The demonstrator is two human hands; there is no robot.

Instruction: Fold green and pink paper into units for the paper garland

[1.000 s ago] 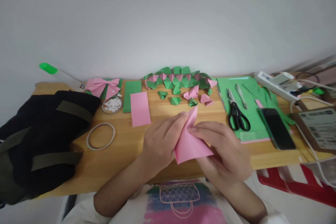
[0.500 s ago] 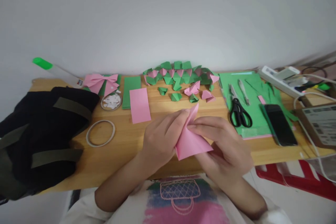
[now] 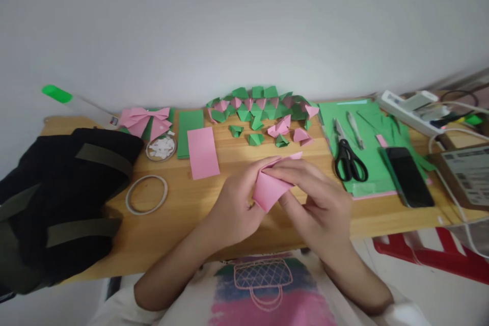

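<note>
A folded sheet of pink paper (image 3: 269, 191) is held between both hands above the table's front part. My left hand (image 3: 239, 204) grips its left side, thumb and fingers closed round the edge. From the right, my right hand (image 3: 319, 198) pinches the paper, fingers across its upper side and thumb beneath. A pink point sticks out past the right fingers. Behind the hands lie small folded green pieces (image 3: 255, 139) and pink pieces (image 3: 303, 136). Farther back stands a curved row of joined green and pink folded pieces (image 3: 244, 107).
Flat pink paper (image 3: 204, 153), green paper (image 3: 191, 119), a tape roll (image 3: 146, 194), a dish of white scraps (image 3: 161, 147) and a black bag (image 3: 76, 188) lie left. Scissors (image 3: 348, 160), a phone (image 3: 408, 177) and a power strip (image 3: 410, 114) lie right.
The pink paper has been turned and folded narrower, its wide lower flap no longer spread. My left hand has shifted slightly right, and my right hand has moved left and closer to it.
</note>
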